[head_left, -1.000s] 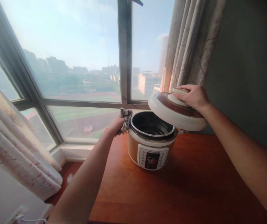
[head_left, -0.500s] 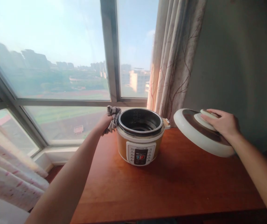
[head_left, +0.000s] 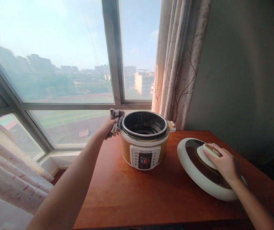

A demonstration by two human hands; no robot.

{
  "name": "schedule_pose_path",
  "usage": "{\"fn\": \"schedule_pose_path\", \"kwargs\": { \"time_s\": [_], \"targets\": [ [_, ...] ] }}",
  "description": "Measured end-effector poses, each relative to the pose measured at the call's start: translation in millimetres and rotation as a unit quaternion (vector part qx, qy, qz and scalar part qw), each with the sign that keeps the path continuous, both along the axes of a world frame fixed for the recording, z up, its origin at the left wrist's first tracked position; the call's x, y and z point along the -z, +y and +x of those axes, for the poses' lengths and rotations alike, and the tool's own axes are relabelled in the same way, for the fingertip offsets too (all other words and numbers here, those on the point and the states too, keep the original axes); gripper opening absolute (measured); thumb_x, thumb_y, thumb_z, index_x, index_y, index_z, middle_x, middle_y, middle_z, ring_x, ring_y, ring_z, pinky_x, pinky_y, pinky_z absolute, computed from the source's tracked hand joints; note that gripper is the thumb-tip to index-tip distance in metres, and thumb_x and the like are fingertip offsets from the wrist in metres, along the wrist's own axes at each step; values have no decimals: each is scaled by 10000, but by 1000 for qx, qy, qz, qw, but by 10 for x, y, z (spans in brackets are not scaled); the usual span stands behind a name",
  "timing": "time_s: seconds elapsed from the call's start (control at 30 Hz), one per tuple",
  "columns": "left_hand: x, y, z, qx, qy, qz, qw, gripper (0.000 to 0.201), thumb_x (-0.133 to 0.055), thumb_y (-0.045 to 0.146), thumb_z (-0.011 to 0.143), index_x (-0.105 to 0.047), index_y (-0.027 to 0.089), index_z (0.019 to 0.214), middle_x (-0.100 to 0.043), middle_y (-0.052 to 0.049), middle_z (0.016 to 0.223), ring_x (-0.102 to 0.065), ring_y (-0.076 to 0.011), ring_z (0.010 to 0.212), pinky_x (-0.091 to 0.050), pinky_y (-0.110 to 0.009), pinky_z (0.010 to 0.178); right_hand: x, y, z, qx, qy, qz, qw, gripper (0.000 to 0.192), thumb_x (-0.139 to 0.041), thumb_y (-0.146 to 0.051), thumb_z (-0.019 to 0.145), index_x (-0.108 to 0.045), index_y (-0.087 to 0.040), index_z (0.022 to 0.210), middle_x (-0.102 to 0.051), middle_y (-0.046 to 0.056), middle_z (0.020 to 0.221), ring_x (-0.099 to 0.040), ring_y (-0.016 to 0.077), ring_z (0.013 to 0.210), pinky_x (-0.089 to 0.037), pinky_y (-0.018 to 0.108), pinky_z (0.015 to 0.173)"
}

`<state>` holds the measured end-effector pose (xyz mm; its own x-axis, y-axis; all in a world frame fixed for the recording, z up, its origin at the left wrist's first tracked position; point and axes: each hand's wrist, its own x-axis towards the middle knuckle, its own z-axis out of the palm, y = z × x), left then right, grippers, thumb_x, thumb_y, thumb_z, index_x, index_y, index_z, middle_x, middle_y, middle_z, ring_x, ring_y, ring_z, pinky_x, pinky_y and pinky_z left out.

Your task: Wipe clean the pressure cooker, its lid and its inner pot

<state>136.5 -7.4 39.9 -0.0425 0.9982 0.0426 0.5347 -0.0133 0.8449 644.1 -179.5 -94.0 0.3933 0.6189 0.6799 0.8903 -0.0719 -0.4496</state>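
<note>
An orange and white electric pressure cooker (head_left: 144, 147) stands uncovered on the wooden table (head_left: 165, 195), its dark inner pot showing. My left hand (head_left: 108, 126) holds a grey checked cloth (head_left: 116, 118) against the cooker's left rim. My right hand (head_left: 223, 163) grips the handle of the cooker's white and brown lid (head_left: 200, 166), which sits low on the table to the right of the cooker, tilted toward me.
A large window (head_left: 62, 64) with a grey frame is behind the table. A patterned curtain (head_left: 180, 60) hangs at the back right beside a dark wall (head_left: 244, 73). Another curtain (head_left: 12, 179) hangs at the lower left.
My right hand carried the lid from above the cooker out to the right and down to the table. My left hand with the cloth stayed at the cooker's rim.
</note>
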Motion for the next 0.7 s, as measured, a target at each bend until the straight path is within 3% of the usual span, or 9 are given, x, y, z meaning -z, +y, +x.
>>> {"fn": "schedule_pose_path", "kwargs": {
  "time_s": [0.33,0.53,0.7],
  "targets": [
    [32,27,-26,7,-16,-8,1000,472,-554,587,809,-651,133,893,-635,-81,527,-611,-219,396,-465,-279,374,231,11,-253,29,-51,-42,997,645,-497,-736,807,-729,-213,1104,-731,106,1087,-689,294,856,-494,365,698],
    [-25,-48,16,-4,-14,-22,1000,474,-546,580,818,-661,126,897,-638,-89,526,-583,-215,362,-422,-277,332,318,58,-309,11,-63,-30,998,647,-473,-712,835,-712,-186,1126,-728,126,1074,-680,302,899,-492,369,740],
    [21,3,-16,-8,8,-34,999,527,-498,624,840,-656,123,885,-610,-89,472,-572,-218,345,-423,-279,330,368,75,-328,14,-59,-57,997,650,-460,-709,836,-687,-202,1173,-719,123,1110,-676,306,916,-500,385,742]
  ]
}}
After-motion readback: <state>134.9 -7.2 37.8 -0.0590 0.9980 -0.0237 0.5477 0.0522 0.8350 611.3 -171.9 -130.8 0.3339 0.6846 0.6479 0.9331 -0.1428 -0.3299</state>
